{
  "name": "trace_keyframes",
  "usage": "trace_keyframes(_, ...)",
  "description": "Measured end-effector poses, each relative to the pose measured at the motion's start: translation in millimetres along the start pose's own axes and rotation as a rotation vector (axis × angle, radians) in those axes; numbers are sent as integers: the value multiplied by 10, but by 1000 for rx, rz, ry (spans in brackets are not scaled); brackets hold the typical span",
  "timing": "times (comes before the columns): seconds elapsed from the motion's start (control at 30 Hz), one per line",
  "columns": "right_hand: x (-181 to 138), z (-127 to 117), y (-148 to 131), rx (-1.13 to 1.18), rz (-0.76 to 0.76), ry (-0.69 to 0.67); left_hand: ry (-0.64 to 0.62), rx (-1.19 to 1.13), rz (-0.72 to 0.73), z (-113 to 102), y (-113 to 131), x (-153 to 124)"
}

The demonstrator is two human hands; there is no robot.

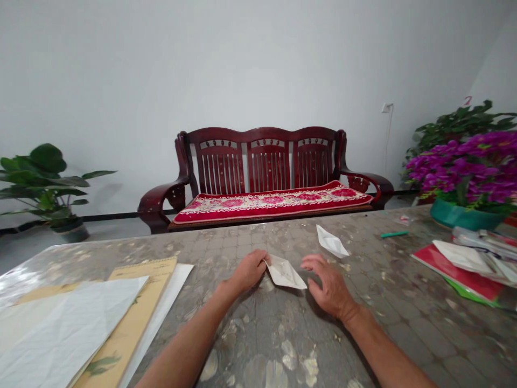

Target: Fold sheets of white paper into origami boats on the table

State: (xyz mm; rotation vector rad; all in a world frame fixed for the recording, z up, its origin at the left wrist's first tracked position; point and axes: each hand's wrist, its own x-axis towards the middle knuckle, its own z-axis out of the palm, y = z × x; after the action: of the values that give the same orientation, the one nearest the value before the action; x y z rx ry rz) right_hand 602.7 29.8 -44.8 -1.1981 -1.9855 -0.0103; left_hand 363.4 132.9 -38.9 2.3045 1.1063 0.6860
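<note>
A folded white paper shape [286, 272] rests on the patterned table [283, 334] between my two hands. My left hand [248, 271] pinches its left corner with fingers closed on the paper. My right hand [329, 285] hovers just right of the paper, fingers spread and loosely curved, holding nothing. A second folded white paper shape [331, 242] lies farther back on the table, beyond my right hand.
White sheets [60, 328] and a yellow pad [139, 312] lie at the left. A stack of red and green books and papers [470, 267], a green pen [394, 234] and a teal pot of purple flowers [464, 215] sit at the right. A wooden bench [264, 178] stands behind.
</note>
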Motion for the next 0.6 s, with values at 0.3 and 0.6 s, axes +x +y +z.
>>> trace_keyframes(0.3,-21,165,-161,-108,-8,-107,107,-2,-89,73,-40,65)
trace_keyframes(0.6,-8,201,-163,-263,-70,-156,186,-175,-89,186,-250,23)
